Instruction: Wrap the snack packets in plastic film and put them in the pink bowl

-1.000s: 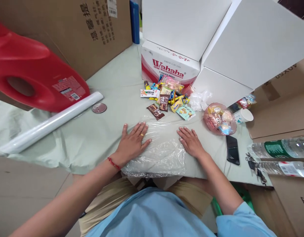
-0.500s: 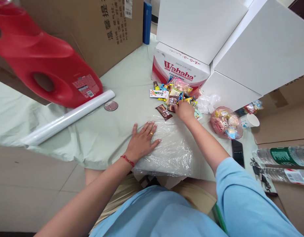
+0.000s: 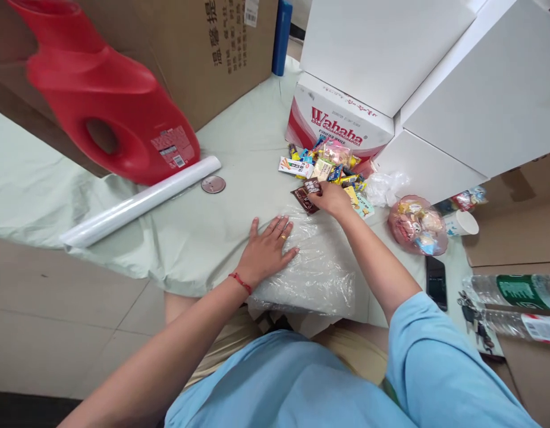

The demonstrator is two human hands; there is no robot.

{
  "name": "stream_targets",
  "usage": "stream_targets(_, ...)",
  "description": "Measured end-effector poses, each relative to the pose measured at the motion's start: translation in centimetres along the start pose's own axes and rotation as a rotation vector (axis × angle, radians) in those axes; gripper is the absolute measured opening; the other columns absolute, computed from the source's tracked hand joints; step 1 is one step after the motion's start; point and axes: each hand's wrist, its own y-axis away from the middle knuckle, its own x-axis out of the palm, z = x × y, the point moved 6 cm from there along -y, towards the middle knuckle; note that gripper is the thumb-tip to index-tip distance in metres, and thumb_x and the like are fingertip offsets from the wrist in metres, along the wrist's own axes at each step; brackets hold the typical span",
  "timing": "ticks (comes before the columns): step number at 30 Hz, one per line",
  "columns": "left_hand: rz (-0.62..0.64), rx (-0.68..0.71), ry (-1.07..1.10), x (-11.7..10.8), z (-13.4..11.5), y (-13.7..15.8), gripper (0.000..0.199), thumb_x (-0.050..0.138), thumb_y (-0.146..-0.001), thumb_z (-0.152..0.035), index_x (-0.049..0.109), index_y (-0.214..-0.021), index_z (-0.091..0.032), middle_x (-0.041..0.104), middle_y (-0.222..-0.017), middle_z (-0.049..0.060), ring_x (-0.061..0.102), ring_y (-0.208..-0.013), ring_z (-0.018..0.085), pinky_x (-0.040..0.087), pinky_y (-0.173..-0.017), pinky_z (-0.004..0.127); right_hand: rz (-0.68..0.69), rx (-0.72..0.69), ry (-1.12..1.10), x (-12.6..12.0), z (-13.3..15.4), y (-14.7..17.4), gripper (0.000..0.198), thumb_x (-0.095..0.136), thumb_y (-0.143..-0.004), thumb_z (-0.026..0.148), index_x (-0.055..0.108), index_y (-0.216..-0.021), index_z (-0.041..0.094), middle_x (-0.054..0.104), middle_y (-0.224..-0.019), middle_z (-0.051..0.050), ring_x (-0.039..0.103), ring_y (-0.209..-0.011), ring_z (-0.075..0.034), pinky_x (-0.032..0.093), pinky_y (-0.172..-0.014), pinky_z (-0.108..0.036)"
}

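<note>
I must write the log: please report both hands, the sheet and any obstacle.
Left hand flat on clear, wrinkled plastic sheet. Right hand at small brown rectangular cocoa packet, grip unclear. Colourful wrapped-snack pile crowds packet's far side.

Clear plastic film (image 3: 321, 276) lay wrinkled at the near edge of the table (image 3: 248, 142). Just beyond, one brown snack packet (image 3: 312, 186) was held partly over a second brown packet (image 3: 305, 201).

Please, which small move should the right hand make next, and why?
I would probably lift the upper brown packet clear of the lower brown packet: the right hand seems to pinch it, the two appear to overlap in this view, and the left hand lies flat, partly on the plastic film.
</note>
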Motion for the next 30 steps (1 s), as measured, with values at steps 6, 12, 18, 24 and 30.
stream_targets(6,0.000,-0.007,0.004,-0.2,-0.2,0.0,0.067,0.039,-0.107,-0.057,0.038,-0.167,-0.026,0.036,-0.174,0.010,0.033,-0.161,0.033,0.003,-0.133,0.068,0.021,-0.059,-0.001,1.4,1.9,1.1,0.060,0.045,-0.105,0.061,0.062,-0.146,0.021,0.067,-0.142,-0.017,0.058,-0.132,-0.037,0.050,-0.105,-0.046)
stream_targets(12,0.001,-0.013,0.004,-0.4,-0.3,0.0,0.066,0.037,-0.107,-0.056,0.041,-0.165,-0.023,0.036,-0.173,0.010,0.034,-0.161,0.030,0.002,-0.133,0.066,-0.006,-0.072,0.017,1.5,1.7,0.6,0.049,0.046,-0.108,0.047,0.068,-0.139,0.017,0.062,-0.146,-0.020,0.044,-0.140,-0.040,0.042,-0.112,-0.058)
stream_targets(18,-0.012,-0.010,0.006,-0.5,-0.3,0.0,0.065,0.038,-0.107,-0.054,0.041,-0.164,-0.024,0.038,-0.173,0.011,0.034,-0.161,0.030,0.001,-0.133,0.065,-0.080,-0.356,0.082,1.9,3.4,0.1,0.040,0.044,-0.110,0.037,0.067,-0.135,0.017,0.067,-0.142,-0.016,0.047,-0.140,-0.032,0.032,-0.120,-0.051)
stream_targets(24,-0.012,-0.001,-0.012,-0.5,-0.4,0.1,0.065,0.038,-0.107,-0.053,0.041,-0.164,-0.022,0.038,-0.172,0.012,0.034,-0.161,0.030,0.003,-0.133,0.066,0.115,-0.242,0.035,2.2,2.9,-0.7,0.051,0.063,-0.100,0.058,0.071,-0.124,0.014,0.073,-0.127,-0.018,0.064,-0.119,-0.032,0.048,-0.098,-0.036)
stream_targets(30,-0.016,0.005,-0.014,-0.4,-0.3,0.2,0.062,0.036,-0.108,-0.050,0.041,-0.164,-0.024,0.038,-0.173,0.013,0.034,-0.161,0.030,0.003,-0.133,0.065,-0.074,-0.369,-0.154,0.8,0.0,4.1,0.037,0.067,-0.096,0.047,0.066,-0.116,0.015,0.069,-0.123,-0.015,0.066,-0.101,-0.026,0.049,-0.088,-0.033)
